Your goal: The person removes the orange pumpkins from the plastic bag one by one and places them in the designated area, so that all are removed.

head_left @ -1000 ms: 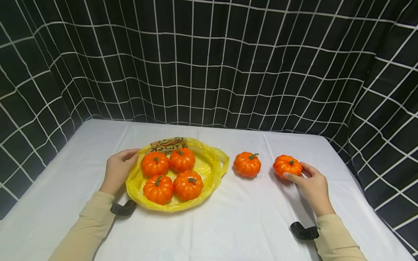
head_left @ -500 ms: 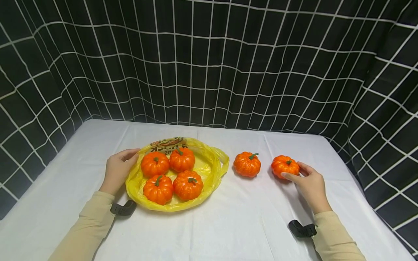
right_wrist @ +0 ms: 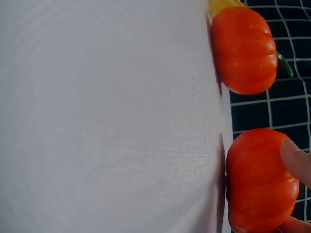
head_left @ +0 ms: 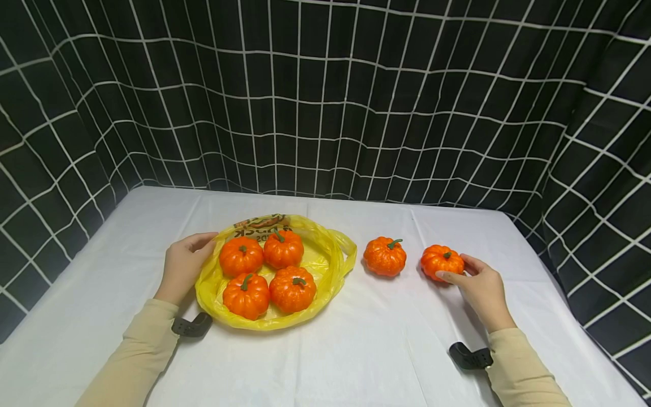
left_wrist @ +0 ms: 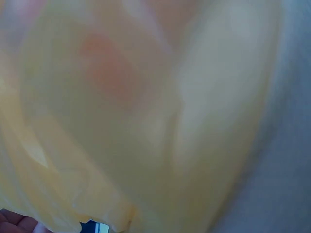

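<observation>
- Across the near edge of the white-covered table, toward its left corner: left sleeve, beige, with a black left device at the wrist.
- Across the same edge, toward the right corner: right sleeve, also beige, with a black right device at the wrist.
- Left of the table's middle: bag, yellow and thin, lies with its mouth spread round, facing up.
- Inside, on the near side: near left pumpkin and near right pumpkin, both orange with green stems upward.
- Toward the table's right edge: right hand, grasps the held pumpkin between thumb and fingers from the right; cannot tell if lifted slightly off the table.
- Toward the table's left edge: left hand, grasps the bag's left rim, with fingertips partly hidden.
- Between bag and held pumpkin, apart from both: lone pumpkin, sits with stem leaning toward the right edge.
- Inside the bag, farther back: far left pumpkin and far right pumpkin, close together.
- On the bag's far wall: dark print.
- Beyond the table's far edge: black cloth with white grid lines.
</observation>
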Motion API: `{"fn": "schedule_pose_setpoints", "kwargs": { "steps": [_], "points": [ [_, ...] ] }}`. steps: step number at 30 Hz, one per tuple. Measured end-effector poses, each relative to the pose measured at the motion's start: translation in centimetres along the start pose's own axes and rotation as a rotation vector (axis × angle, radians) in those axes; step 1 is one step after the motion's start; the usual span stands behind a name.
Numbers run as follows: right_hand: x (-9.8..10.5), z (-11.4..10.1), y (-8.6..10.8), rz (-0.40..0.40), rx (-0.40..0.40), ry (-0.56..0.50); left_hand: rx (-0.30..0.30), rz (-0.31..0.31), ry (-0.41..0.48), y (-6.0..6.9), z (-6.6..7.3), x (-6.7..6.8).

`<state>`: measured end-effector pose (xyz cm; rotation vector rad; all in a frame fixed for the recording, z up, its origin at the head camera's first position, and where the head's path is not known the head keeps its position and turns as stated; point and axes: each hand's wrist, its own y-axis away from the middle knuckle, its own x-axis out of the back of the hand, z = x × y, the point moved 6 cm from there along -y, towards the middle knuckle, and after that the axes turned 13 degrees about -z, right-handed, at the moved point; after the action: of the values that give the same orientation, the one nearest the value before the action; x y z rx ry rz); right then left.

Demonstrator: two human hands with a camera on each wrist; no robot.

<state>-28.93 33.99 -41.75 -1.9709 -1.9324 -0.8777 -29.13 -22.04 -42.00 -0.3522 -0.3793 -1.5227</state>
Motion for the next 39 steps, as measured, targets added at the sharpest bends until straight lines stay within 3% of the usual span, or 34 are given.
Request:
{"fn": "schedule_pose_setpoints", "kwargs": {
  "steps": [12, 17, 22, 30, 35, 39],
  "points": [
    [-0.4, 0.2, -0.3, -0.041, -0.013, 0.006, -0.015, -0.002, -0.002, 0.1, 0.0, 0.0],
    [-0.4, -0.1, -0.1, -0.060, 0.030, -0.011, -0.011, -0.001, 0.002, 0.1, -0.1, 0.0],
    [-0.3, -1.1, 1.3, -0.034, 0.082, -0.019, -0.005, -0.008, 0.005, 0.1, -0.1, -0.1],
    [-1.6, -4.6, 4.9, 0.076, 0.215, -0.142, -0.005, -0.010, 0.008, 0.1, 0.1, 0.1],
    [-3.9, -6.5, 6.3, -0.006, 0.301, -0.229, -0.004, -0.005, 0.008, 0.0, 0.1, 0.1],
    [-5.5, -7.9, 6.9, -0.074, 0.321, -0.207, -0.008, -0.002, 0.005, 0.0, 0.0, 0.0]
  ]
}}
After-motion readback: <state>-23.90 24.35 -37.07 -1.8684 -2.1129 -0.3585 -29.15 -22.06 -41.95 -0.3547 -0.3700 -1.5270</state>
